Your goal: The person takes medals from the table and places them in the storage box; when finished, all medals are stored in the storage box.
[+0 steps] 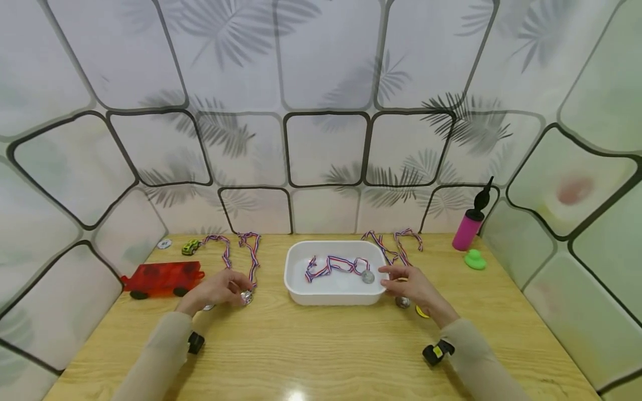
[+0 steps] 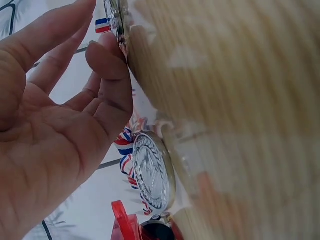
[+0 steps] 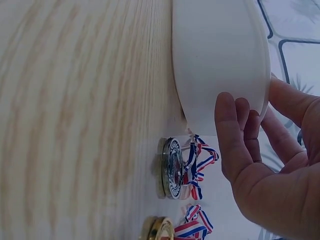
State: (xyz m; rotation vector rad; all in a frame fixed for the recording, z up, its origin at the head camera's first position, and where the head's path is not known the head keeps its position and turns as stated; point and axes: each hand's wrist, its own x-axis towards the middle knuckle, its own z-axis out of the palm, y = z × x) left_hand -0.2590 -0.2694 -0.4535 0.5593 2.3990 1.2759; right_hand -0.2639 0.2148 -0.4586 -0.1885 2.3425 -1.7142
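My left hand [image 1: 228, 287] has its fingertips at a silver medal [image 1: 246, 297] on the table and pinches its edge. In the left wrist view only part of that medal [image 2: 115, 22] shows at the top. A second silver medal [image 2: 151, 172] lies below the left palm. My right hand [image 1: 413, 284] holds the right rim of a white plastic tub [image 1: 331, 299], thumb against the outer wall. Inside the tub lies a silver medal [image 1: 368, 277] with a striped ribbon. Beside the right hand are a silver medal [image 3: 174, 169] and a gold medal [image 3: 161, 229].
To the left sit a red toy vehicle [image 1: 163, 278], a green toy car [image 1: 190, 247] and a white disc [image 1: 164, 244]. A pink hand pump [image 1: 467, 231] and a green duck [image 1: 475, 259] stand at right. Striped ribbons [image 1: 252, 256] trail behind the medals. Patterned cloth encloses the table.
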